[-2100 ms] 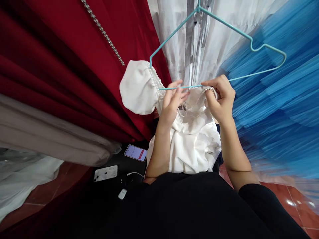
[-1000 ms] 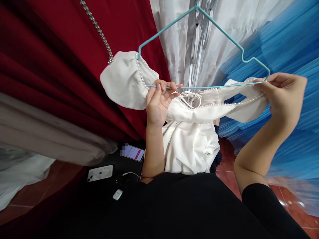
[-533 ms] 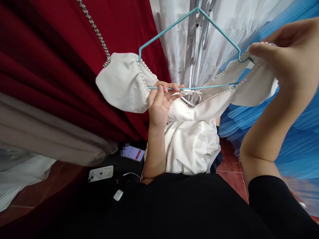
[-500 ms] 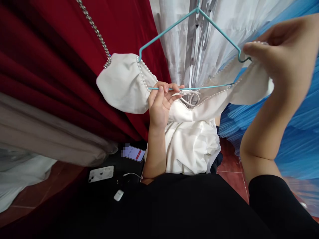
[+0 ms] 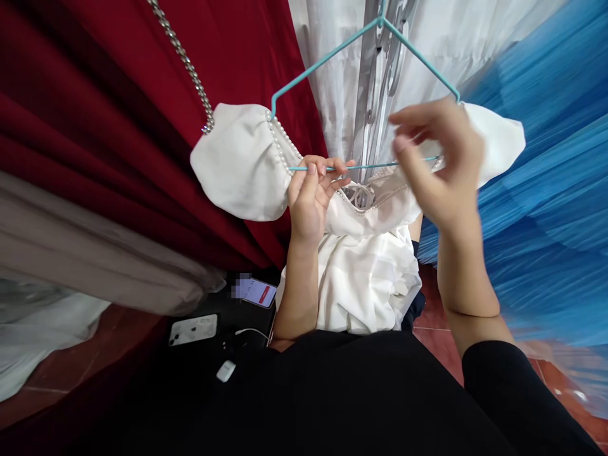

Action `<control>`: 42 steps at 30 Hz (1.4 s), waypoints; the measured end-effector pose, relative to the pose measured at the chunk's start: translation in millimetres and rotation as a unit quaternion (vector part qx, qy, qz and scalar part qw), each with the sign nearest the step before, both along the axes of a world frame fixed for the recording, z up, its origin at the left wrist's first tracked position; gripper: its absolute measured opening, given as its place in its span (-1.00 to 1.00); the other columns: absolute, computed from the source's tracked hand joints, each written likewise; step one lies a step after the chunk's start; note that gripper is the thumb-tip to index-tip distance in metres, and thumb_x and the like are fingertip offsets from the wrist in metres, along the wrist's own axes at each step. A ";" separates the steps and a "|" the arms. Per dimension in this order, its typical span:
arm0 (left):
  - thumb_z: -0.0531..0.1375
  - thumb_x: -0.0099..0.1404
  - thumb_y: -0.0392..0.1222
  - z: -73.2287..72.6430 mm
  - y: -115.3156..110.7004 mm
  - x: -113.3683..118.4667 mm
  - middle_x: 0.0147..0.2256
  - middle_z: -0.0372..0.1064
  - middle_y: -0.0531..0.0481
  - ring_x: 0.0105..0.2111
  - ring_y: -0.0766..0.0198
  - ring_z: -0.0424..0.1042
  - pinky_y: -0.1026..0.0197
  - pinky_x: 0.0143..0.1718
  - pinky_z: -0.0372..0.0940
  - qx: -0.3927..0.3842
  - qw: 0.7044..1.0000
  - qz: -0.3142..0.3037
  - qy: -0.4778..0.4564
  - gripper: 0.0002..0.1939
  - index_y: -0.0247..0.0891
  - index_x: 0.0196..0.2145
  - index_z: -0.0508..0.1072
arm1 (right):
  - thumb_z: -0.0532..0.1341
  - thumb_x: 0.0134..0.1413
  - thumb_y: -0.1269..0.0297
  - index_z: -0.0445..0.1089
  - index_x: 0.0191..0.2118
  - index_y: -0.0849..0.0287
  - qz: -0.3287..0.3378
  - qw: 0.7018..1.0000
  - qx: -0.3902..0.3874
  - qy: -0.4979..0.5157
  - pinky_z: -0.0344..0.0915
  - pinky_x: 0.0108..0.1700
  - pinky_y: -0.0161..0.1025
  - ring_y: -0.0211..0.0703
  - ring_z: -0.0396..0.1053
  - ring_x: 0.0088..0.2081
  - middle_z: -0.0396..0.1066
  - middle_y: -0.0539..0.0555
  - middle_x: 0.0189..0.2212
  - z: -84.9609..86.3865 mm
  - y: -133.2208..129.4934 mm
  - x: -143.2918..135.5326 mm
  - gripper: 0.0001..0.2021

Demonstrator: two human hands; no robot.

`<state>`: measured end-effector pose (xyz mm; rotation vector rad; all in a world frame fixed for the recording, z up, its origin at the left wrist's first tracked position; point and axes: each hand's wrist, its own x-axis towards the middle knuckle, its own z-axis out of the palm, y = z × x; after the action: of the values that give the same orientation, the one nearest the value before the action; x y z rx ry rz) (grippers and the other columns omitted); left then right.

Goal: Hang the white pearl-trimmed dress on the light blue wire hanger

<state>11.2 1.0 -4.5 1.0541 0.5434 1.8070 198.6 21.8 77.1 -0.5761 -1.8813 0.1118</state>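
A white dress (image 5: 365, 272) with pearl-beaded edges lies gathered over my lap, its puffed sleeves spread on a light blue clothes hanger (image 5: 327, 61). My left hand (image 5: 311, 196) pinches the hanger's bottom bar near the middle of the neckline. In front of the right sleeve (image 5: 498, 139) is my right hand (image 5: 441, 158), off the cloth, with thumb and fingers apart and slightly blurred. Part of the hanger bar and the right side of the neckline are hidden behind it. The left sleeve (image 5: 242, 164) hangs out to the left of the hanger.
Red curtain (image 5: 256, 50) cloth hangs at left, blue tulle (image 5: 536, 190) at right. A metal rack (image 5: 370, 101) stands behind the hanger. A phone with a lit screen (image 5: 256, 292), another phone (image 5: 193, 330) and a white earbud case (image 5: 226, 371) lie on a black surface. A beaded strap (image 5: 183, 57) dangles upper left.
My right hand has let go of the right sleeve and moved left and down. The sleeve end now sits on the hanger's right shoulder. My left hand keeps its hold on the bar.
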 end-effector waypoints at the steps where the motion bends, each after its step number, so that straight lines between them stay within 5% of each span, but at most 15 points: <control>1: 0.18 0.48 0.05 -0.3 0.6 0.7 -0.23 0.54 -0.04 0.07 0.08 0.60 0.15 -0.01 0.49 0.002 1.000 0.004 0.002 -0.71 -0.17 -0.30 0.28 | 0.24 0.34 0.24 0.53 0.02 0.06 0.002 0.998 -0.012 -0.054 0.41 -0.08 -0.10 -0.09 0.49 -0.11 0.57 0.10 -0.12 -11.4 1.2 -5.0 -0.79; 5: 0.16 0.50 0.06 -1.2 -5.3 -0.6 -0.08 0.61 -0.09 0.02 0.11 0.63 0.14 0.00 0.50 -0.011 0.999 0.019 0.031 -0.74 -0.18 -0.21 0.38 | 0.16 0.40 0.16 0.38 0.19 -0.02 -0.064 0.991 -0.014 -0.114 0.41 0.01 0.04 -0.04 0.51 -0.10 0.57 0.09 -0.06 -50.5 10.3 -15.4 -0.69; 8: 0.16 0.50 0.12 3.5 -24.1 -3.3 0.03 0.61 -0.16 -0.07 0.12 0.66 0.17 -0.10 0.53 -0.066 0.990 0.018 0.120 -0.65 -0.20 -0.02 0.51 | 0.11 0.43 0.19 0.41 0.11 -0.02 -0.098 0.991 0.007 -0.092 0.36 0.05 0.08 -0.04 0.51 -0.10 0.57 0.06 -0.08 -64.1 13.4 -13.9 -0.75; 10: 0.16 0.50 0.11 11.7 -38.5 -4.3 -0.07 0.65 -0.17 -0.16 0.13 0.67 0.20 -0.24 0.51 -0.077 0.977 0.033 0.198 -0.62 -0.24 -0.04 0.59 | 0.10 0.43 0.23 0.44 0.04 -0.01 -0.087 0.992 0.010 -0.088 0.33 0.08 0.09 -0.03 0.51 -0.09 0.56 0.03 -0.12 -68.3 14.1 -12.1 -0.78; 13: 0.23 0.47 -0.11 27.6 -46.3 -8.6 -0.27 0.64 -0.05 -0.26 0.20 0.62 0.18 -0.26 0.47 0.048 0.955 0.207 0.206 -0.78 -0.23 -0.21 0.67 | 0.09 0.41 0.29 0.46 -0.01 -0.01 -0.083 0.993 0.012 -0.080 0.26 0.14 0.10 -0.06 0.49 -0.10 0.53 -0.01 -0.17 -73.3 14.7 -11.7 -0.79; 16: 0.35 0.27 -0.27 36.7 -30.4 -23.9 -0.14 0.59 -0.02 0.00 0.11 0.54 -0.06 0.23 0.37 0.211 0.855 0.423 0.213 -0.83 -0.19 -0.16 0.64 | 0.09 0.39 0.33 0.45 -0.02 -0.01 -0.092 0.993 0.013 -0.072 0.23 0.17 0.09 -0.08 0.47 -0.10 0.51 -0.02 -0.18 -76.9 14.6 -14.3 -0.78; 18: 0.43 0.10 -0.29 36.2 -12.6 -39.0 0.04 0.53 -0.04 0.19 0.00 0.41 -0.18 0.49 0.05 0.207 0.787 0.484 0.322 -0.52 -0.16 0.01 0.58 | 0.09 0.39 0.34 0.46 -0.03 0.00 -0.095 0.993 0.013 -0.073 0.23 0.15 0.06 -0.10 0.46 -0.11 0.51 -0.02 -0.19 -77.8 14.7 -16.4 -0.78; 20: 0.40 0.09 -0.35 33.0 4.8 -53.3 0.09 0.50 -0.02 0.22 0.00 0.37 -0.14 0.46 0.09 0.148 0.766 0.480 0.400 -0.43 -0.10 0.08 0.53 | 0.09 0.38 0.34 0.46 -0.04 0.00 -0.103 0.992 0.013 -0.072 0.23 0.14 0.05 -0.10 0.45 -0.12 0.50 -0.02 -0.19 -77.9 15.7 -17.7 -0.78; 23: 0.17 0.25 -0.47 32.2 25.0 -69.4 -0.05 0.54 -0.05 0.05 0.08 0.49 -0.04 0.22 0.35 0.091 0.801 0.430 0.406 -0.63 -0.22 -0.04 0.55 | 0.09 0.38 0.32 0.47 -0.06 0.00 -0.117 0.991 0.012 -0.068 0.22 0.16 0.06 -0.10 0.44 -0.14 0.48 -0.01 -0.20 -77.9 19.7 -17.1 -0.78; 28: 0.02 0.41 -0.48 34.4 47.4 -102.7 -0.20 0.49 0.01 -0.06 0.21 0.45 0.10 0.16 0.32 0.048 0.852 0.433 0.291 -0.71 -0.28 -0.22 0.51 | 0.10 0.35 0.33 0.48 -0.05 -0.01 -0.098 0.992 -0.007 -0.076 0.20 0.19 0.11 -0.04 0.44 -0.11 0.47 0.02 -0.19 -76.5 24.3 -11.9 -0.77; 31: 0.14 0.46 -0.40 12.7 54.5 -125.0 -0.20 0.48 0.08 0.03 0.17 0.42 0.10 0.22 0.28 0.063 0.876 0.440 0.185 -0.83 -0.21 -0.23 0.48 | 0.14 0.31 0.31 0.48 -0.02 -0.03 -0.089 0.993 -0.015 -0.079 0.20 0.19 0.10 -0.02 0.45 -0.08 0.50 0.03 -0.17 -74.1 21.6 -12.2 -0.77; 33: 0.19 0.44 -0.38 -11.2 53.7 -131.0 -0.22 0.48 0.11 -0.06 0.21 0.47 0.08 0.16 0.32 0.088 0.866 0.476 0.127 -0.86 -0.19 -0.23 0.50 | 0.14 0.31 0.31 0.49 -0.01 -0.03 -0.079 0.994 -0.018 -0.076 0.21 0.17 0.07 -0.02 0.45 -0.07 0.51 0.03 -0.16 -72.5 18.9 -13.8 -0.76; 37: 0.30 0.41 -0.16 -48.2 38.9 -114.0 -0.27 0.52 0.09 -0.23 0.30 0.52 0.15 -0.07 0.39 0.048 0.894 0.425 0.133 -0.90 -0.22 -0.18 0.52 | 0.12 0.32 0.33 0.49 0.03 -0.06 -0.051 0.995 -0.033 -0.079 0.22 0.15 0.04 -0.04 0.46 -0.03 0.53 0.02 -0.11 -71.0 16.7 -16.0 -0.72; 42: 0.37 0.31 0.16 -39.4 21.4 -62.3 -0.24 0.57 -0.05 -0.19 0.21 0.59 0.18 -0.03 0.43 0.044 0.937 0.264 0.224 -0.59 -0.29 -0.20 0.59 | 0.13 0.31 0.34 0.49 0.08 -0.11 -0.046 0.995 -0.019 -0.086 0.23 0.16 0.05 -0.05 0.48 0.00 0.54 0.01 -0.06 -71.0 17.6 -14.5 -0.67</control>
<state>-51.1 22.4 -44.0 1.5001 1.1150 2.0617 184.1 39.4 6.1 -0.7165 -2.0186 0.0381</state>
